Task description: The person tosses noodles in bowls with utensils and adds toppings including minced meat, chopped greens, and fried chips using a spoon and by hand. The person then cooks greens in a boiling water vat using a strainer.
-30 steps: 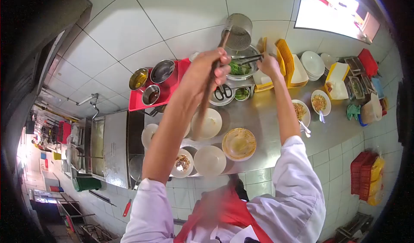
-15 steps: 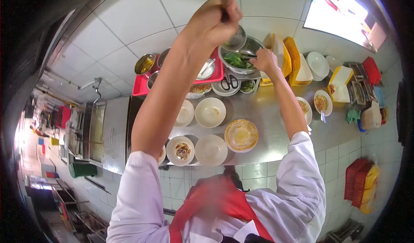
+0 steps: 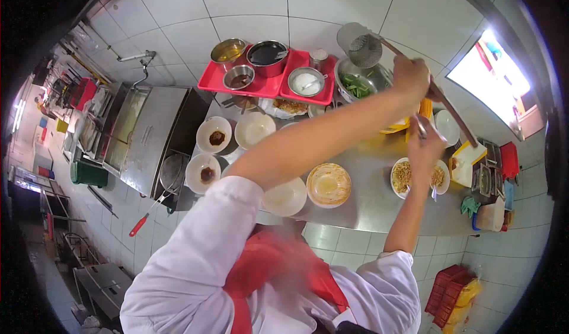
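Observation:
My left hand (image 3: pixel 413 80) is closed around the long wooden handle (image 3: pixel 452 117) of a mesh strainer (image 3: pixel 360 45). The strainer's basket hangs over the rim of a metal bowl (image 3: pixel 372 80) of green leaves, near the wall. Below my left hand, my right hand (image 3: pixel 425 143) grips metal tongs (image 3: pixel 421 126), mostly hidden by its fingers. It is above a bowl of chopped food (image 3: pixel 401 177). A similar bowl (image 3: pixel 440 177) stands beside it, partly behind my right forearm.
On the steel counter (image 3: pixel 367 206) are a sauce-smeared bowl (image 3: pixel 329 186), a pale bowl (image 3: pixel 285 197) and two bowls with dark sauce (image 3: pixel 214 135) (image 3: pixel 203 174). Red trays (image 3: pixel 271 85) hold pots. Yellow containers (image 3: pixel 468 156) stand right; a red-handled pan (image 3: pixel 172 171) is left.
My left hand has swung right and down with the strainer, its forearm now crossing the counter. My right hand has left the leaf bowl, moving right and toward me with the tongs. The view has shifted.

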A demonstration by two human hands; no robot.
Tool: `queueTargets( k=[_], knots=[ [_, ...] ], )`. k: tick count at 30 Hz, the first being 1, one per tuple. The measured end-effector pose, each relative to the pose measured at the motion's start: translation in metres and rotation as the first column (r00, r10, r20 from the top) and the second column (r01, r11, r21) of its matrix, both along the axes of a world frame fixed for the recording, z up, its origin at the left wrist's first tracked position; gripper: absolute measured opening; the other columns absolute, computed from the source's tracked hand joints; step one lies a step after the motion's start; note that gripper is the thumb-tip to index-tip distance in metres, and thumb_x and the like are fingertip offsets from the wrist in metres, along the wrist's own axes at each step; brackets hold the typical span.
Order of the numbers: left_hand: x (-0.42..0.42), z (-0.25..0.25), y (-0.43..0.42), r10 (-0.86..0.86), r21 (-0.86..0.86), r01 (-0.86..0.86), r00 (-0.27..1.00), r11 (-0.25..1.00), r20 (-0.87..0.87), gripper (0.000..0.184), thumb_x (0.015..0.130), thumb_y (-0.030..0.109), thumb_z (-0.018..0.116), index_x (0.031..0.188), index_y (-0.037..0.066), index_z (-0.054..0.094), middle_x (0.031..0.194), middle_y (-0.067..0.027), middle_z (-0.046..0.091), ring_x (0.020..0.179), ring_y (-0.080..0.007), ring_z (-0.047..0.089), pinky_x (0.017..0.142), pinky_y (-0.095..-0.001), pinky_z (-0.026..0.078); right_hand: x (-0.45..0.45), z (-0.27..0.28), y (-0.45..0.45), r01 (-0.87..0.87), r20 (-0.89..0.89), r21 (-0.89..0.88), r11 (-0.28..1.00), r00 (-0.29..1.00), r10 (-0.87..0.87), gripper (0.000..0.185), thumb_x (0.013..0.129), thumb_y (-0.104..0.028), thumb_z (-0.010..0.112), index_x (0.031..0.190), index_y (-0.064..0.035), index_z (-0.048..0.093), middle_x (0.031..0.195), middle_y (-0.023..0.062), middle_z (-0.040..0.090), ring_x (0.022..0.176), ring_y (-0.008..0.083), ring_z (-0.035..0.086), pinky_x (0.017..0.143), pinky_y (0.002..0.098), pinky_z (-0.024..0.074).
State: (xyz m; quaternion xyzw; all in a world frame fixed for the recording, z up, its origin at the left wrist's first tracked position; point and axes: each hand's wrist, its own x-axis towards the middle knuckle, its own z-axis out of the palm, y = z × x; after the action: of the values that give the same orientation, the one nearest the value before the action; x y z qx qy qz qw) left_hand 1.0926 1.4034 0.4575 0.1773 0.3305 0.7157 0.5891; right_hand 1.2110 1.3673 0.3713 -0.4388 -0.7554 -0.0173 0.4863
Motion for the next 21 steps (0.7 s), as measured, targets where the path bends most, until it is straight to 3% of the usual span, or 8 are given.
queueTargets(
  k=[2, 4, 8, 10, 14, 16, 19, 21],
  knots=[
    [0.02, -0.01, -0.006, 0.05, 0.03, -0.048, 0.997, 0.998, -0.067, 0.016, 0.089, 0.011, 0.039, 0.092, -0.002, 0.031, 0.07, -0.0159, 0.05, 0.041, -0.0261, 0.054, 0.035, -0.0365, 0.052, -0.009, -0.026, 0.016, -0.042, 0.193, 0.014, 0.999, 0.981, 0.038, 0.027, 0.083, -0.028, 0.06, 0.089, -0.0021, 0.066, 0.07, 0.0149, 0.064, 0.061, 0.03, 0.061, 0.059, 0.0367, 0.0459],
    [0.036, -0.017, -0.016, 0.086, 0.042, -0.083, 0.992, 0.996, -0.091, 0.019, 0.09, 0.013, 0.038, 0.096, 0.0, 0.026, 0.069, -0.0153, 0.049, 0.043, -0.0276, 0.056, 0.034, -0.0375, 0.051, -0.049, -0.012, 0.0, -0.143, -0.28, -0.084, 0.986, 0.953, 0.114, 0.024, 0.082, -0.024, 0.06, 0.089, -0.0023, 0.065, 0.078, 0.0154, 0.065, 0.072, 0.0303, 0.063, 0.065, 0.0358, 0.0465],
    [0.046, -0.032, -0.035, 0.095, 0.253, -0.148, 0.973, 0.956, 0.212, 0.016, 0.09, 0.011, 0.039, 0.094, 0.001, 0.027, 0.069, -0.0164, 0.05, 0.044, -0.0286, 0.057, 0.033, -0.037, 0.05, -0.072, -0.063, 0.026, 0.104, -0.175, -0.151, 0.983, 0.976, -0.13, 0.032, 0.086, -0.036, 0.055, 0.089, -0.0042, 0.058, 0.085, 0.0115, 0.06, 0.076, 0.0213, 0.055, 0.069, 0.0328, 0.043],
    [0.042, -0.033, -0.047, -0.168, 0.341, -0.022, 0.839, 0.94, 0.517, 0.016, 0.091, 0.013, 0.038, 0.095, 0.001, 0.028, 0.07, -0.0175, 0.05, 0.043, -0.0283, 0.055, 0.034, -0.036, 0.051, -0.078, -0.053, 0.019, 0.17, -0.117, -0.128, 0.977, 0.976, -0.185, 0.032, 0.086, -0.036, 0.055, 0.089, -0.0046, 0.059, 0.084, 0.0114, 0.06, 0.076, 0.0216, 0.055, 0.069, 0.0329, 0.043],
    [0.044, -0.02, -0.056, -0.142, 0.308, 0.012, 0.904, 0.951, 0.404, 0.019, 0.093, 0.017, 0.035, 0.095, 0.0, 0.029, 0.071, -0.018, 0.051, 0.04, -0.0277, 0.053, 0.035, -0.0354, 0.05, -0.077, -0.036, 0.004, 0.284, -0.013, -0.073, 0.956, 0.958, -0.286, 0.031, 0.086, -0.036, 0.055, 0.088, -0.0054, 0.059, 0.083, 0.0113, 0.06, 0.074, 0.022, 0.056, 0.068, 0.033, 0.0431],
    [0.037, -0.007, -0.065, -0.182, 0.246, -0.031, 0.585, 0.969, 0.79, 0.022, 0.093, 0.02, 0.033, 0.096, -0.001, 0.031, 0.073, -0.0179, 0.052, 0.039, -0.0275, 0.051, 0.036, -0.0363, 0.05, -0.082, -0.025, 0.008, 0.328, 0.039, -0.038, 0.944, 0.945, -0.326, 0.031, 0.086, -0.036, 0.055, 0.088, -0.0058, 0.059, 0.082, 0.0112, 0.061, 0.074, 0.0223, 0.056, 0.068, 0.0331, 0.0431],
    [0.05, -0.038, -0.021, 0.022, 0.285, -0.189, 0.865, 0.94, 0.501, 0.021, 0.093, 0.019, 0.032, 0.092, -0.002, 0.035, 0.07, -0.0167, 0.052, 0.039, -0.0276, 0.051, 0.037, -0.0367, 0.049, -0.073, -0.013, 0.009, 0.382, 0.121, 0.017, 0.924, 0.917, -0.381, 0.03, 0.085, -0.036, 0.055, 0.087, -0.0063, 0.06, 0.081, 0.0111, 0.061, 0.073, 0.0227, 0.056, 0.067, 0.0333, 0.0432],
    [0.035, -0.025, -0.023, 0.01, 0.244, -0.1, 0.938, 0.965, 0.346, 0.02, 0.092, 0.018, 0.033, 0.087, -0.001, 0.037, 0.067, -0.0158, 0.051, 0.039, -0.0274, 0.051, 0.036, -0.037, 0.049, -0.082, -0.003, 0.003, 0.415, 0.169, 0.06, 0.908, 0.892, -0.419, 0.03, 0.085, -0.036, 0.055, 0.086, -0.0067, 0.06, 0.08, 0.0111, 0.061, 0.072, 0.0229, 0.056, 0.067, 0.0333, 0.0433]
  ],
)
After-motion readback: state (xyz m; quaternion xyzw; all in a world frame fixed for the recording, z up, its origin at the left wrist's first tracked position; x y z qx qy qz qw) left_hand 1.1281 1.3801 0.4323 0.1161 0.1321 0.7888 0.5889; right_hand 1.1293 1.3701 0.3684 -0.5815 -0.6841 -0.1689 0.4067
